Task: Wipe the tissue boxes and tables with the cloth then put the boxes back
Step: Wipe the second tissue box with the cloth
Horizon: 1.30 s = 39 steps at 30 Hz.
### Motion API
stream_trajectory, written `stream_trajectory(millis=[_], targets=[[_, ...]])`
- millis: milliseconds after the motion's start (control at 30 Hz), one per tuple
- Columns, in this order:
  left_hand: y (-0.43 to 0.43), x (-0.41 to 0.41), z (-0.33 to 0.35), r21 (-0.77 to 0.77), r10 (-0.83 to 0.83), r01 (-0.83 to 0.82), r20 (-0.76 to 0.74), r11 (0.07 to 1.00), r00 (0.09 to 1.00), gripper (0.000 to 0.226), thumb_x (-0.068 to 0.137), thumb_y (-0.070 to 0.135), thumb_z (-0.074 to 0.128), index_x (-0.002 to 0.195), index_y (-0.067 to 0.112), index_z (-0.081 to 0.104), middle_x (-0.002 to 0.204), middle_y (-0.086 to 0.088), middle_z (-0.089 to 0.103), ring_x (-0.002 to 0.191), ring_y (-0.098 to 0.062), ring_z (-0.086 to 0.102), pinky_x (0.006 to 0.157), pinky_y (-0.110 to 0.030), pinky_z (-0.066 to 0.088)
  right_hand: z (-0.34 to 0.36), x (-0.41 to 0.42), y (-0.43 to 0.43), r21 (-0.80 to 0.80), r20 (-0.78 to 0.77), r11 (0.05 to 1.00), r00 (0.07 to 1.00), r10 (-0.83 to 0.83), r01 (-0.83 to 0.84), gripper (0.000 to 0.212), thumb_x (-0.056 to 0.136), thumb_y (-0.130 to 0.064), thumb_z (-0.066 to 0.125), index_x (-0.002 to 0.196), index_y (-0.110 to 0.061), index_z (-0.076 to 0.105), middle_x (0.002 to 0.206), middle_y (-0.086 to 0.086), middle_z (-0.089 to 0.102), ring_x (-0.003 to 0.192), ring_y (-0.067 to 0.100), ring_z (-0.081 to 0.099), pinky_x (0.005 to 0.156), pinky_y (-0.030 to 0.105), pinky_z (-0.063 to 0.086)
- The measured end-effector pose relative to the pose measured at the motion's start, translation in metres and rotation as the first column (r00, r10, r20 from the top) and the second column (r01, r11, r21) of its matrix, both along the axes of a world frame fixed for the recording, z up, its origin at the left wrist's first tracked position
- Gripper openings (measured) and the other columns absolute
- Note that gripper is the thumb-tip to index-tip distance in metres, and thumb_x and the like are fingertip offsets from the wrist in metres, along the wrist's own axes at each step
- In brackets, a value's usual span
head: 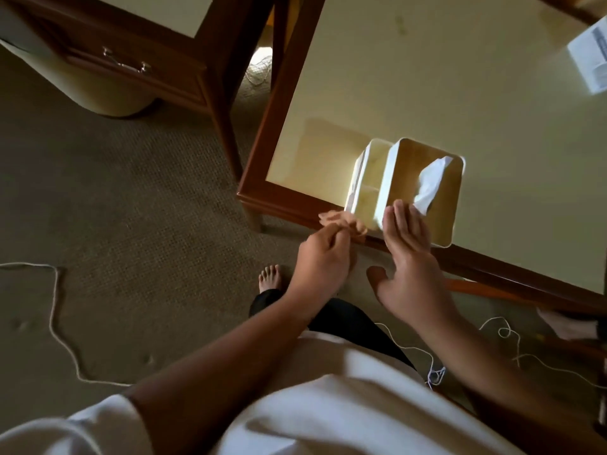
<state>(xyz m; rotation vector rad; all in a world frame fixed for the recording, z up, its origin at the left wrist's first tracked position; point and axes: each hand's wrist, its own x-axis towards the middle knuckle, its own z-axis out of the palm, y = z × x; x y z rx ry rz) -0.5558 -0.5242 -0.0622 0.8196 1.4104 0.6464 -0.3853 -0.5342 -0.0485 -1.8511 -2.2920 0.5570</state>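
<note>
A white tissue box (437,205) with a tissue sticking out of its top stands near the front left corner of a wood-framed table (460,93) with a pale top. An open side compartment faces left on the box. My right hand (410,257) lies flat, its straight fingers touching the box's near top edge. My left hand (323,257) pinches a small peach cloth (345,223) bunched at the table's front edge, just left of the box.
A second wooden table with a drawer (131,64) stands at the back left, a pale round bin (98,90) beside it. White cords (56,310) trail over the carpet. A paper (591,60) lies at the table's far right. My bare foot (271,279) is below the table corner.
</note>
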Motion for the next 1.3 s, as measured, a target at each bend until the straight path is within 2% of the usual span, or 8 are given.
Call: stream_trajectory(millis=[167, 367, 467, 600, 733, 900, 1133, 1300], targets=[[-0.01, -0.024, -0.007, -0.251, 0.255, -0.187, 0.275, 0.95, 0.927, 0.038, 0.11, 0.033, 0.046, 0.109, 0.007, 0.074, 0.099, -0.017, 0.072, 0.089, -0.037, 0.07, 0.072, -0.05, 0.06, -0.002, -0.003, -0.002, 0.072, -0.022, 0.996, 0.999, -0.047, 0.049, 0.088, 0.083, -0.007, 0.074, 0.16, -0.001, 0.03, 0.169, 0.017, 0.022, 0.16, 0.029, 0.007, 0.126, 0.056, 0.023], [0.005, -0.063, -0.014, -0.135, 0.369, -0.346, 0.243, 0.929, 0.897, 0.049, 0.106, 0.041, 0.042, 0.121, 0.004, 0.071, 0.122, -0.026, 0.068, 0.12, -0.039, 0.064, 0.109, -0.065, 0.044, -0.006, -0.009, -0.006, 0.311, -0.103, 0.93, 0.98, -0.171, 0.195, 0.044, 0.099, -0.018, 0.073, 0.135, 0.004, 0.063, 0.15, 0.016, 0.055, 0.147, 0.025, 0.042, 0.109, 0.053, 0.05], [0.014, -0.064, -0.008, -0.088, 0.347, -0.336, 0.271, 0.938, 0.898, 0.048, 0.111, 0.041, 0.038, 0.125, 0.011, 0.072, 0.126, -0.025, 0.066, 0.124, -0.041, 0.061, 0.108, -0.063, 0.047, -0.005, 0.003, -0.004, 0.34, -0.113, 0.92, 0.98, -0.165, 0.194, 0.029, 0.101, -0.013, 0.069, 0.123, 0.005, 0.07, 0.14, 0.015, 0.064, 0.137, 0.029, 0.056, 0.101, 0.047, 0.058], [0.028, -0.043, -0.002, -0.054, 0.315, -0.314, 0.307, 0.948, 0.898, 0.029, 0.103, 0.045, 0.061, 0.119, 0.024, 0.071, 0.113, -0.011, 0.072, 0.103, -0.028, 0.068, 0.101, -0.062, 0.053, -0.004, 0.011, -0.004, 0.391, -0.078, 0.903, 0.984, -0.159, 0.178, 0.024, 0.098, 0.005, 0.062, 0.121, 0.008, 0.067, 0.138, 0.017, 0.064, 0.137, 0.03, 0.057, 0.106, 0.038, 0.054], [0.044, -0.026, -0.005, -0.015, 0.324, -0.336, 0.297, 0.942, 0.898, 0.016, 0.103, 0.036, 0.063, 0.113, 0.025, 0.069, 0.097, 0.001, 0.071, 0.09, -0.017, 0.067, 0.084, -0.044, 0.058, 0.005, 0.005, 0.0, 0.323, -0.076, 0.914, 0.969, -0.235, 0.247, 0.056, 0.083, 0.023, 0.049, 0.136, 0.006, 0.058, 0.142, 0.02, 0.056, 0.142, 0.033, 0.049, 0.118, 0.041, 0.043], [0.054, -0.019, -0.011, 0.047, 0.278, -0.299, 0.254, 0.953, 0.926, 0.017, 0.102, 0.04, 0.061, 0.108, 0.025, 0.066, 0.099, -0.001, 0.07, 0.089, -0.016, 0.065, 0.086, -0.044, 0.056, 0.0, -0.012, 0.011, 0.232, 0.162, 0.965, 0.974, -0.16, 0.12, 0.079, 0.088, -0.005, 0.066, 0.157, 0.007, 0.03, 0.167, 0.021, 0.026, 0.156, 0.038, 0.022, 0.126, 0.053, 0.025], [0.03, -0.018, -0.026, 0.035, 0.164, -0.18, 0.273, 0.983, 0.948, 0.019, 0.098, 0.049, 0.062, 0.098, 0.029, 0.064, 0.097, -0.007, 0.07, 0.091, -0.027, 0.068, 0.088, -0.048, 0.057, -0.006, -0.001, -0.004, 0.327, -0.109, 0.937, 0.99, -0.094, 0.125, 0.027, 0.094, 0.0, 0.062, 0.118, 0.01, 0.062, 0.143, 0.022, 0.054, 0.143, 0.037, 0.046, 0.11, 0.058, 0.046], [0.023, -0.011, -0.029, 0.009, 0.095, -0.106, 0.366, 0.994, 0.926, 0.027, 0.099, 0.058, 0.053, 0.104, 0.033, 0.063, 0.1, 0.008, 0.068, 0.101, -0.015, 0.066, 0.103, -0.054, 0.053, -0.008, 0.001, -0.002, 0.328, -0.068, 0.943, 0.997, -0.041, 0.061, 0.049, 0.093, -0.006, 0.063, 0.14, 0.007, 0.057, 0.151, 0.021, 0.051, 0.145, 0.039, 0.044, 0.114, 0.06, 0.039]])
